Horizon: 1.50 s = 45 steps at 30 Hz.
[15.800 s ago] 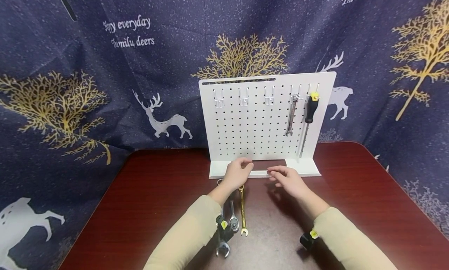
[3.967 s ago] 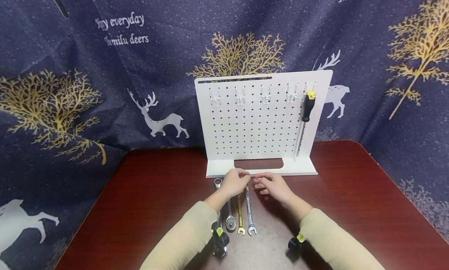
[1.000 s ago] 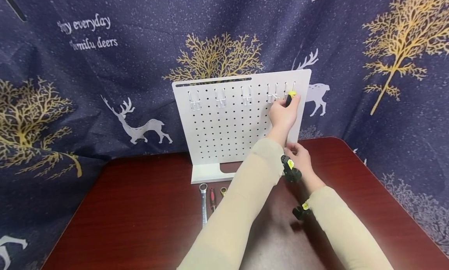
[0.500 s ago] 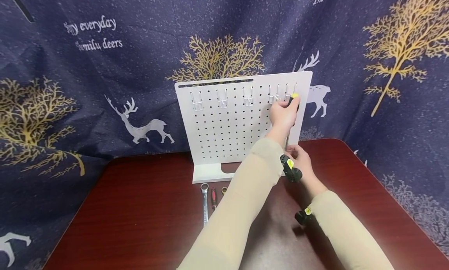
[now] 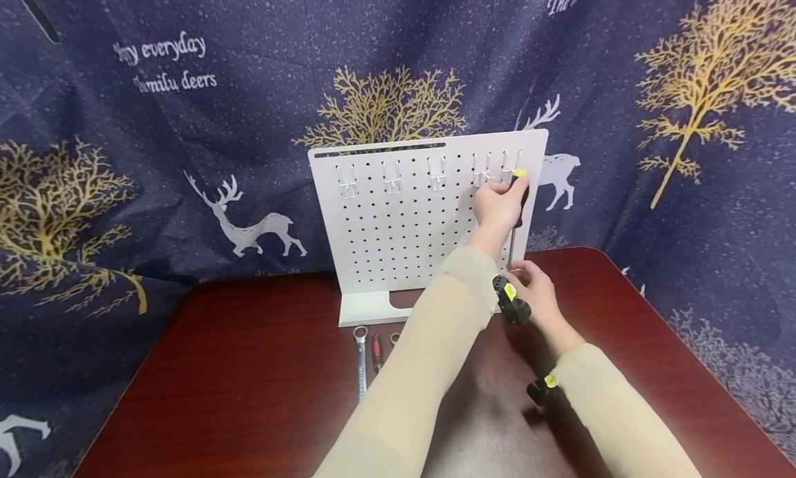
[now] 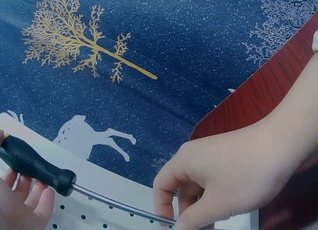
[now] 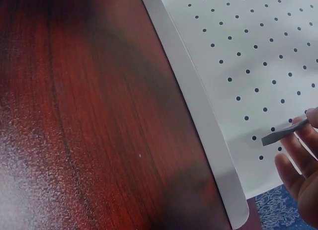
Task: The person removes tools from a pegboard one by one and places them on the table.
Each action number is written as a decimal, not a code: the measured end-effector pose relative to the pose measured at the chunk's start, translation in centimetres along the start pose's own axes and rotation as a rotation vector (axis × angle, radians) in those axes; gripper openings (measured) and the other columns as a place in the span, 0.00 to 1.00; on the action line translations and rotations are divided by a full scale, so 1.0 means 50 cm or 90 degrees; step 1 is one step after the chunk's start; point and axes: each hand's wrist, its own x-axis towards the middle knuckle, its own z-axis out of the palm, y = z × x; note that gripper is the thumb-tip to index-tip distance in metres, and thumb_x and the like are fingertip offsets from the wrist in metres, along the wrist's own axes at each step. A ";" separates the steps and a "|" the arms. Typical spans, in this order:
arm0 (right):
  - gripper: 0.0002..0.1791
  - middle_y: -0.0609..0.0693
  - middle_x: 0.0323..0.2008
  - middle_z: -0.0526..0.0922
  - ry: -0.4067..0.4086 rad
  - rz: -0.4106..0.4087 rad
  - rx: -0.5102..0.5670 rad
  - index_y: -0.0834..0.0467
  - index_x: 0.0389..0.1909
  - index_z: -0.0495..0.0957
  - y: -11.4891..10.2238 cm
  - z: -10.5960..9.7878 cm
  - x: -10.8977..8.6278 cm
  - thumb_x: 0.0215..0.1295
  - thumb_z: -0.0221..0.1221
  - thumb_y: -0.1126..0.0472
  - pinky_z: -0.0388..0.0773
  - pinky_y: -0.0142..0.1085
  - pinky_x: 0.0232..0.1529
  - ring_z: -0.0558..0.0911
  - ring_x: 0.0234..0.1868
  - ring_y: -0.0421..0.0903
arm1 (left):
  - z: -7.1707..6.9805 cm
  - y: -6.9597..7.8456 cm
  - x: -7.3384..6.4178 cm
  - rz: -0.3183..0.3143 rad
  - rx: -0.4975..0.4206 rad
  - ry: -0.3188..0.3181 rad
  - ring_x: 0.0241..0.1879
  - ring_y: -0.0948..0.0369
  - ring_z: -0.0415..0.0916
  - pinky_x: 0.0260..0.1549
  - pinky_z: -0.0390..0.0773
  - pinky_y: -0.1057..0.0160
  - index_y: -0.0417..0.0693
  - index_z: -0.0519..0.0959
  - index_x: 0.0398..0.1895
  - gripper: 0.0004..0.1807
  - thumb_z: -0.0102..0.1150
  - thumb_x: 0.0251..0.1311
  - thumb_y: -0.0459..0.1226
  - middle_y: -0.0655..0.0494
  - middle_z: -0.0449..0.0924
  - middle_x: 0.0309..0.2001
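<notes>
My left hand (image 5: 497,205) grips the dark handle of a flathead screwdriver (image 6: 37,168) with a yellow end, close in front of the rightmost hook on the white pegboard (image 5: 398,243). Lower down, my right hand (image 5: 535,288) pinches the same screwdriver's steel shaft near its tip. The flat blade sticks out past the right fingers in the right wrist view. The tool hangs steeply, handle up, in front of the board.
Several double wire hooks, such as the leftmost hook (image 5: 348,184), line the board's top. On the table (image 5: 249,381) lie a combination wrench (image 5: 361,360), a red-handled tool (image 5: 376,350) and a gold wrench end (image 5: 394,338), partly behind my left sleeve.
A wrench went from the board to the table between the oldest two frames. Since then both hands have moved up right to the screwdriver, whose handle has swung slightly outward from the hook.
</notes>
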 end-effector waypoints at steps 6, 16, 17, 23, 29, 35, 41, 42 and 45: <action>0.13 0.65 0.40 0.84 0.012 -0.010 -0.011 0.65 0.48 0.74 -0.003 -0.004 -0.004 0.66 0.56 0.63 0.71 0.23 0.38 0.83 0.42 0.56 | -0.006 0.001 -0.006 0.017 -0.006 -0.013 0.33 0.65 0.72 0.30 0.77 0.71 0.51 0.77 0.29 0.16 0.66 0.52 0.52 0.59 0.75 0.30; 0.13 0.65 0.40 0.83 0.017 -0.014 -0.008 0.65 0.48 0.74 -0.009 -0.005 -0.014 0.66 0.56 0.63 0.75 0.37 0.42 0.82 0.41 0.57 | -0.012 0.000 -0.007 0.022 -0.015 -0.010 0.32 0.65 0.72 0.30 0.77 0.71 0.49 0.78 0.29 0.17 0.66 0.51 0.52 0.58 0.76 0.29; 0.13 0.65 0.40 0.83 0.016 -0.012 -0.007 0.65 0.48 0.74 -0.008 -0.004 -0.015 0.66 0.56 0.63 0.75 0.38 0.42 0.82 0.41 0.57 | -0.012 -0.001 -0.008 0.025 -0.013 -0.010 0.32 0.65 0.72 0.30 0.78 0.71 0.49 0.78 0.29 0.17 0.66 0.52 0.52 0.57 0.77 0.29; 0.12 0.65 0.39 0.83 0.027 -0.017 -0.015 0.65 0.48 0.74 -0.005 -0.004 -0.017 0.66 0.55 0.63 0.76 0.39 0.42 0.82 0.40 0.57 | -0.009 -0.007 -0.011 0.078 0.023 -0.029 0.33 0.65 0.76 0.30 0.78 0.72 0.48 0.79 0.38 0.18 0.67 0.52 0.50 0.57 0.81 0.33; 0.14 0.65 0.40 0.83 0.028 -0.016 -0.020 0.64 0.50 0.74 -0.004 -0.003 -0.021 0.67 0.55 0.61 0.77 0.42 0.43 0.82 0.40 0.58 | -0.009 -0.010 -0.012 0.159 0.115 -0.051 0.41 0.64 0.79 0.37 0.78 0.73 0.49 0.79 0.50 0.19 0.65 0.56 0.45 0.56 0.84 0.40; 0.15 0.65 0.40 0.83 0.029 -0.021 -0.016 0.64 0.51 0.74 -0.005 0.001 -0.030 0.67 0.55 0.61 0.78 0.42 0.43 0.83 0.40 0.57 | -0.014 -0.013 -0.007 0.192 0.141 -0.086 0.44 0.62 0.79 0.40 0.78 0.74 0.50 0.75 0.57 0.22 0.61 0.59 0.43 0.55 0.83 0.44; 0.14 0.64 0.38 0.84 0.041 -0.041 -0.014 0.64 0.50 0.74 -0.008 0.002 -0.033 0.65 0.56 0.63 0.78 0.37 0.40 0.83 0.37 0.55 | -0.019 -0.015 0.001 0.224 0.149 -0.136 0.44 0.62 0.79 0.39 0.78 0.74 0.53 0.70 0.62 0.25 0.59 0.61 0.42 0.52 0.81 0.47; 0.14 0.64 0.38 0.84 0.041 -0.042 -0.015 0.64 0.50 0.75 -0.009 0.002 -0.033 0.65 0.56 0.63 0.77 0.36 0.39 0.83 0.37 0.55 | -0.019 -0.015 0.002 0.226 0.150 -0.145 0.45 0.62 0.79 0.40 0.78 0.74 0.54 0.70 0.63 0.25 0.58 0.61 0.42 0.52 0.80 0.48; 0.14 0.64 0.38 0.84 0.042 -0.046 -0.017 0.64 0.50 0.75 -0.011 0.000 -0.034 0.65 0.56 0.63 0.77 0.35 0.39 0.83 0.37 0.54 | -0.020 -0.012 0.002 0.226 0.151 -0.168 0.46 0.62 0.78 0.41 0.79 0.73 0.55 0.68 0.64 0.26 0.58 0.62 0.41 0.52 0.79 0.50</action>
